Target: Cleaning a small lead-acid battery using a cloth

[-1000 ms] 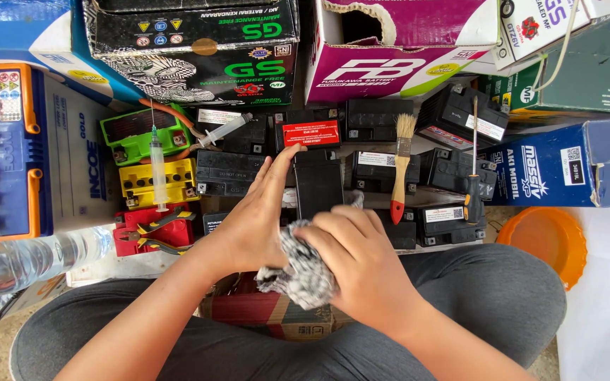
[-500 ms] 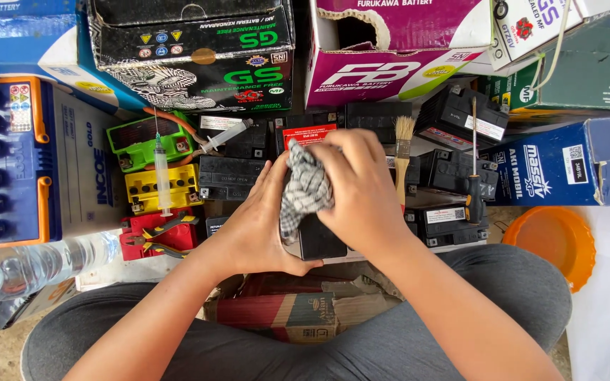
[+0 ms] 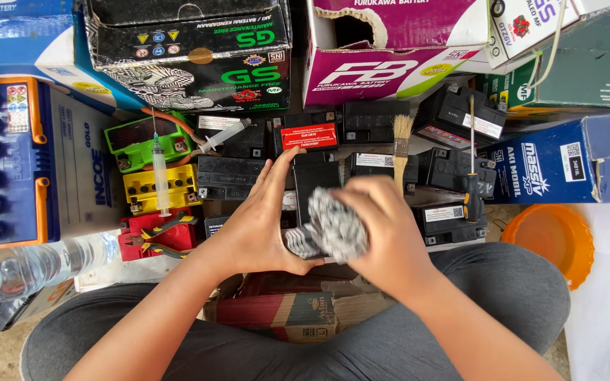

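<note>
The left hand (image 3: 262, 219) grips a small black battery (image 3: 313, 185) by its side, fingers spread. The right hand (image 3: 383, 229) presses a crumpled grey rag (image 3: 335, 229) against it. Behind lie a battery with a red rectangular label (image 3: 308, 135), a magenta-and-white carton (image 3: 390, 67), a black box with green print (image 3: 199, 60) and a blue box (image 3: 559, 166) at right.

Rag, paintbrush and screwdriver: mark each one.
rag (image 3: 337, 229), head view, middle of the crumpled cloth
paintbrush (image 3: 402, 128), head view, on the pale bristles
screwdriver (image 3: 472, 196), head view, on the dark handle
</note>
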